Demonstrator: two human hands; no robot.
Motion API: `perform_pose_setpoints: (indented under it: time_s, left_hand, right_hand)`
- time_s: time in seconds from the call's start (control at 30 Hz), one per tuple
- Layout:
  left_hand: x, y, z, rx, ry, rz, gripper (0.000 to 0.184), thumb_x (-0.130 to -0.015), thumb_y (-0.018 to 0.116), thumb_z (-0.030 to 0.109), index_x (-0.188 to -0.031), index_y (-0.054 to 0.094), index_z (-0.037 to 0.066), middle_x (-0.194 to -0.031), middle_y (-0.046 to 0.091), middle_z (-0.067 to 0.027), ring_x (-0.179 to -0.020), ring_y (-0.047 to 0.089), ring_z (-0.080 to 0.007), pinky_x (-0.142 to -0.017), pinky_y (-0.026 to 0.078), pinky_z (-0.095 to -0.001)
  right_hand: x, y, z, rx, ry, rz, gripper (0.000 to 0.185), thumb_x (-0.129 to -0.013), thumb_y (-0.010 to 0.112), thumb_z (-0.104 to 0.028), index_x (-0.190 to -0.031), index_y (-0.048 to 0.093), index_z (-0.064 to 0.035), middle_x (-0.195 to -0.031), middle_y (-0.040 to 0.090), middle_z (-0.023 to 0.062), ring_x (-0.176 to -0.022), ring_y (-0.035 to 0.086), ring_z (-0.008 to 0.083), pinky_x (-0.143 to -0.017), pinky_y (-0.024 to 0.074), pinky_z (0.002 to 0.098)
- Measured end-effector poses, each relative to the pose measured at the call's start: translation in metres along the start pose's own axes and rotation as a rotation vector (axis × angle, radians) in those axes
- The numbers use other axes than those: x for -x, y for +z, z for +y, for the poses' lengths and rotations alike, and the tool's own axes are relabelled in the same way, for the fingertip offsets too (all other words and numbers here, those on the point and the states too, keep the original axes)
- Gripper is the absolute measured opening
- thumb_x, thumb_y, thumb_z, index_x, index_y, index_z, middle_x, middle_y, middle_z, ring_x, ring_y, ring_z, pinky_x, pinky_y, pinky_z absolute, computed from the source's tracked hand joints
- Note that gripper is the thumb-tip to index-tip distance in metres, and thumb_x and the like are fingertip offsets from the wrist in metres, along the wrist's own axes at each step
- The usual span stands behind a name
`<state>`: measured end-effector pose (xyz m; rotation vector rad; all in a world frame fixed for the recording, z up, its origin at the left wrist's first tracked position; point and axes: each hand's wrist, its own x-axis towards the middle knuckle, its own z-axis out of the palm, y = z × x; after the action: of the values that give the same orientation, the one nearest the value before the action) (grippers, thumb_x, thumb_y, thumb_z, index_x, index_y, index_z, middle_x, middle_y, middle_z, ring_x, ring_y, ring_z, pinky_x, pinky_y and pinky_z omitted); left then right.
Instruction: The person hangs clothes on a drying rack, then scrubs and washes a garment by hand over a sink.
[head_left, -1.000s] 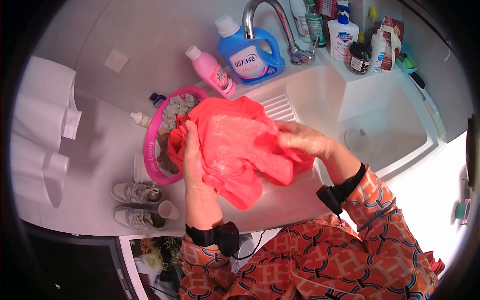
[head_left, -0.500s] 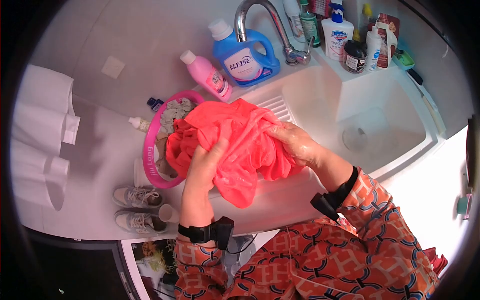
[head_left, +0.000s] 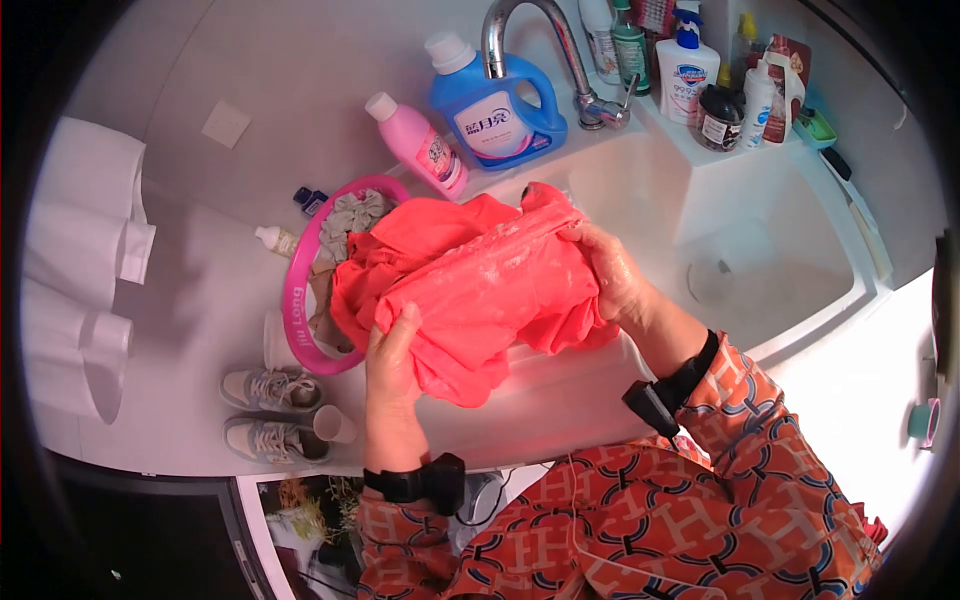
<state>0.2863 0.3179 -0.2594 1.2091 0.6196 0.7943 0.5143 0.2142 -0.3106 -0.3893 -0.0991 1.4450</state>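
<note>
A wet coral-red garment (head_left: 480, 290) with patches of suds is stretched between my two hands over the ridged washboard part of the sink. My left hand (head_left: 393, 355) grips its left edge, thumb on top and fingers hidden beneath the cloth. At the upper right edge, my right hand (head_left: 612, 275) pinches a folded band of the fabric. The garment's left part hangs over the rim of a pink basin (head_left: 300, 290), in which grey and tan cloth (head_left: 352, 222) lies. What kind of garment it is, I cannot tell.
A chrome faucet (head_left: 575, 70) arches above the white sink basin (head_left: 760, 270). Behind stand a blue detergent jug (head_left: 495, 115), a pink bottle (head_left: 420, 150) and a soap pump bottle (head_left: 688, 75). Sneakers (head_left: 270, 390) and a paper cup (head_left: 333, 424) sit at lower left.
The bunched garment has been spread out, with a straight folded band now running between my hands. My right hand has shifted slightly right, and my left hand slightly left and down.
</note>
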Motion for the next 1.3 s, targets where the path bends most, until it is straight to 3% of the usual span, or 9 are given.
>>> perform_pose_setpoints:
  time_s: [0.23, 0.4, 0.5, 0.63, 0.77, 0.87, 0.93, 1.07, 1.3]
  left_hand:
    - [-0.022, 0.022, -0.026, 0.497, -0.244, 0.059, 0.055, -0.089, 0.054, 0.040, -0.122, 0.046, -0.003, -0.120, 0.055, -0.0136, -0.106, 0.056, -0.0242, -0.091, 0.046, -0.0374]
    - [-0.067, -0.036, -0.113, 0.685, 0.015, -0.518, 0.052, -0.091, 0.050, 0.036, -0.127, 0.042, 0.000, -0.115, 0.054, -0.0114, -0.103, 0.055, -0.0226, -0.090, 0.045, -0.0352]
    - [-0.056, -0.023, -0.130, 0.606, 0.035, -0.472, 0.046, -0.092, 0.048, 0.031, -0.127, 0.041, 0.001, -0.111, 0.054, -0.0074, -0.103, 0.053, -0.0191, -0.090, 0.043, -0.0326]
    - [-0.020, 0.075, -0.066, 0.142, -0.162, 0.317, 0.043, -0.092, 0.046, 0.029, -0.126, 0.043, 0.003, -0.110, 0.054, -0.0071, -0.103, 0.053, -0.0196, -0.090, 0.043, -0.0321]
    - [-0.033, 0.004, -0.132, 0.369, 0.171, -0.094, 0.038, -0.094, 0.038, 0.033, -0.117, 0.049, 0.005, -0.108, 0.055, -0.0072, -0.096, 0.055, -0.0164, -0.081, 0.047, -0.0287]
    - [-0.026, 0.073, -0.071, 0.329, -0.201, 0.312, 0.031, -0.093, 0.043, 0.029, -0.111, 0.052, 0.006, -0.101, 0.057, -0.0069, -0.091, 0.056, -0.0162, -0.075, 0.049, -0.0301]
    - [-0.031, 0.031, -0.091, 0.577, -0.128, -0.203, 0.030, -0.092, 0.045, 0.027, -0.111, 0.053, 0.005, -0.099, 0.057, -0.0058, -0.088, 0.056, -0.0158, -0.073, 0.048, -0.0293]
    - [-0.030, 0.042, -0.094, 0.275, -0.203, 0.341, 0.026, -0.091, 0.046, 0.025, -0.105, 0.057, 0.005, -0.095, 0.056, -0.0042, -0.083, 0.055, -0.0144, -0.070, 0.046, -0.0280]
    - [-0.020, 0.076, -0.070, 0.139, -0.220, 0.377, 0.025, -0.087, 0.049, 0.023, -0.103, 0.056, 0.004, -0.097, 0.055, -0.0036, -0.086, 0.054, -0.0117, -0.074, 0.045, -0.0272]
  right_hand:
    - [0.006, 0.016, 0.006, 0.840, -0.279, 0.020, 0.052, -0.079, 0.040, 0.008, -0.128, 0.046, -0.0056, -0.105, 0.061, 0.0077, -0.095, 0.061, 0.0219, -0.083, 0.0481, 0.0298]
    - [0.035, 0.055, 0.073, 1.753, -0.749, -0.312, 0.033, -0.064, 0.066, -0.023, -0.088, 0.055, -0.0033, -0.085, 0.060, 0.0168, -0.074, 0.060, 0.0369, -0.061, 0.0500, 0.0411]
    - [0.009, 0.043, 0.066, 1.840, -0.881, -0.163, 0.031, -0.068, 0.064, -0.029, -0.085, 0.056, -0.0050, -0.071, 0.059, 0.0144, -0.063, 0.059, 0.0351, -0.052, 0.0481, 0.0418]
    - [-0.024, 0.032, 0.064, 2.008, -1.038, 0.048, 0.028, -0.073, 0.062, -0.032, -0.083, 0.058, -0.0054, -0.064, 0.057, 0.0127, -0.056, 0.058, 0.0315, -0.048, 0.0457, 0.0411]
    - [-0.014, 0.024, 0.070, 2.048, -1.031, -0.115, 0.026, -0.074, 0.061, -0.030, -0.081, 0.057, -0.0049, -0.060, 0.055, 0.0114, -0.051, 0.057, 0.0296, -0.046, 0.0446, 0.0396]
    - [-0.035, 0.016, 0.060, 2.125, -1.025, 0.021, 0.023, -0.074, 0.060, -0.027, -0.074, 0.055, -0.0046, -0.059, 0.055, 0.0115, -0.050, 0.056, 0.0290, -0.045, 0.0442, 0.0393]
    - [-0.028, 0.016, 0.081, 2.107, -1.103, 0.055, 0.027, -0.076, 0.058, -0.030, -0.068, 0.053, -0.0043, -0.058, 0.055, 0.0126, -0.051, 0.056, 0.0305, -0.045, 0.0441, 0.0400]
    - [-0.023, 0.015, 0.064, 2.059, -0.936, 0.011, 0.018, -0.071, 0.061, -0.021, -0.070, 0.054, -0.0046, -0.060, 0.056, 0.0140, -0.052, 0.056, 0.0334, -0.046, 0.0444, 0.0403]
    - [-0.015, 0.020, 0.066, 2.064, -0.916, 0.028, 0.021, -0.074, 0.056, -0.023, -0.067, 0.058, -0.0036, -0.059, 0.059, 0.0153, -0.055, 0.061, 0.0306, -0.048, 0.0479, 0.0411]
